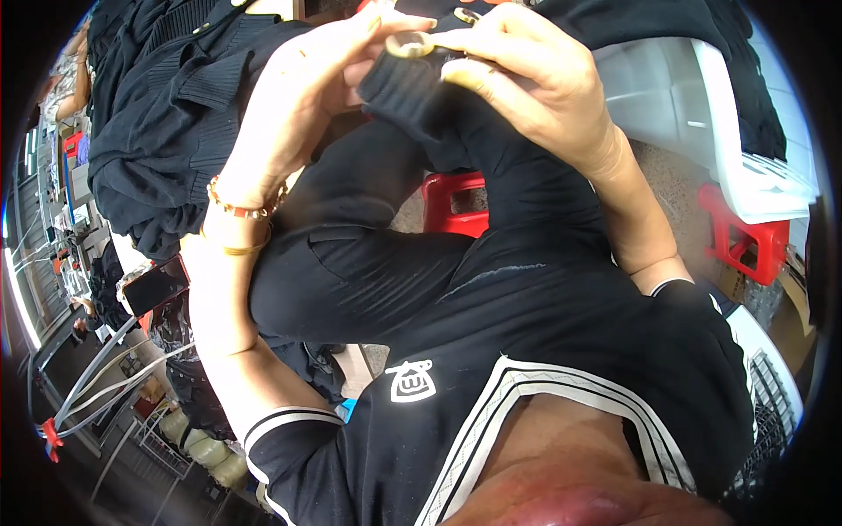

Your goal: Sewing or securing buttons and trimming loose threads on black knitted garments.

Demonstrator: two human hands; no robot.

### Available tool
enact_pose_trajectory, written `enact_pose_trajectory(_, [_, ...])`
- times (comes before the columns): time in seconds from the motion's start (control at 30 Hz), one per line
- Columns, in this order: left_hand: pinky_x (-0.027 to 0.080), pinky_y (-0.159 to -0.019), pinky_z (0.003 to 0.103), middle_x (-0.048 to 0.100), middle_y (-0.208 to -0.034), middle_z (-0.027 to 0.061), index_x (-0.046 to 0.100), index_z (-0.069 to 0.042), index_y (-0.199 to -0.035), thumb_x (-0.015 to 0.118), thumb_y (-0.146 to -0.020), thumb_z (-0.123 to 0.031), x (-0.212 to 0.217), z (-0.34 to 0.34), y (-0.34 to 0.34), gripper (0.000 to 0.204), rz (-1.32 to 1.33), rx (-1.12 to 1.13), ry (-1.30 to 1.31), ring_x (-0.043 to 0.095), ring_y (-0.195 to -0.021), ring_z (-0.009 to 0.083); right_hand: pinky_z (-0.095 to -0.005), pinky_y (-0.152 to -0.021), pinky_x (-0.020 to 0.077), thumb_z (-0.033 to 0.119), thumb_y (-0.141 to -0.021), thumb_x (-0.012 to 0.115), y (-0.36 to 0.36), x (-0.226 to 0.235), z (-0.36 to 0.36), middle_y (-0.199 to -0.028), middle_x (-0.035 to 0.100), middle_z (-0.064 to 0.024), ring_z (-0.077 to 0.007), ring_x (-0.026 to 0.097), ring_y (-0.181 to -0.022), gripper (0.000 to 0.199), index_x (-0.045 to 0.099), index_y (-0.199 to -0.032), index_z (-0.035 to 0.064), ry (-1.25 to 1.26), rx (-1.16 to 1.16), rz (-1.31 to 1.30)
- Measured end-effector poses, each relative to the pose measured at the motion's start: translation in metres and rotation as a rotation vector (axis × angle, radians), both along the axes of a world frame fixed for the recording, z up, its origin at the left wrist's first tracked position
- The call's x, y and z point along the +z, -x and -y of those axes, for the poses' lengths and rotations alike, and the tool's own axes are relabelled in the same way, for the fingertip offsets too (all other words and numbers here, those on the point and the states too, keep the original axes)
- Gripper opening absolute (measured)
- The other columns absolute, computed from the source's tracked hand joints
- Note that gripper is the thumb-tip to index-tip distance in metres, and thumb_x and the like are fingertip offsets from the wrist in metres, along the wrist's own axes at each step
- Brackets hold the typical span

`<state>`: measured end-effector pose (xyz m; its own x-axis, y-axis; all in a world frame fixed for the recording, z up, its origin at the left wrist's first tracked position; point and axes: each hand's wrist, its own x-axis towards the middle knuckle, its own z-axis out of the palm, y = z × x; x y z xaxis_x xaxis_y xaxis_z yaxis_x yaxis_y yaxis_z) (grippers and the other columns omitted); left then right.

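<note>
Left fingers (356,74) and right fingers (488,83) pinch black knit (393,91) by a round button (410,45)

Over the thighs (368,272), room lies open between the forearms (645,206), closed at twelve o'clock by the hands (548,83) and their black cloth (399,92). Heaped black knitwear (158,131) blocks ten o'clock, a phone (156,286) nine, a white box (721,123) two, and a red stool (756,241) three.
</note>
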<state>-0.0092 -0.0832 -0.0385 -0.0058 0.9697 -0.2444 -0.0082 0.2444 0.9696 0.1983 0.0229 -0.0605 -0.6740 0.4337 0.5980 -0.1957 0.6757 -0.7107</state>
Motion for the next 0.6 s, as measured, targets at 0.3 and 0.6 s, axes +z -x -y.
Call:
enact_pose_trajectory(0.3, [0.047,-0.084,0.021,0.067,-0.109,0.003,0.067,-0.004,-0.119,0.069,-0.09,-0.016,0.003,0.003,0.003,0.031,-0.095,-0.047,-0.012,0.06,-0.095,0.0076,-0.0228,-0.059,0.0427,0.006,-0.079,0.078,-0.026,-0.028,-0.014,-0.081,0.06,-0.0012,-0.0082,0.055,-0.069,0.027,0.073,-0.106,0.0044,0.322,0.647,0.224])
enact_pose_trajectory(0.6, [0.049,-0.081,0.026,0.072,-0.105,0.0109,0.066,0.005,-0.119,0.083,-0.074,-0.006,0.037,0.011,0.014,0.05,0.007,-0.814,0.439,0.064,-0.086,0.0132,-0.0242,-0.072,0.0454,0.017,-0.089,0.071,-0.047,-0.146,-0.093,-0.087,0.066,-0.001,-0.0094,0.059,-0.077,0.027,0.069,-0.11,-0.0001,0.795,-0.216,0.094])
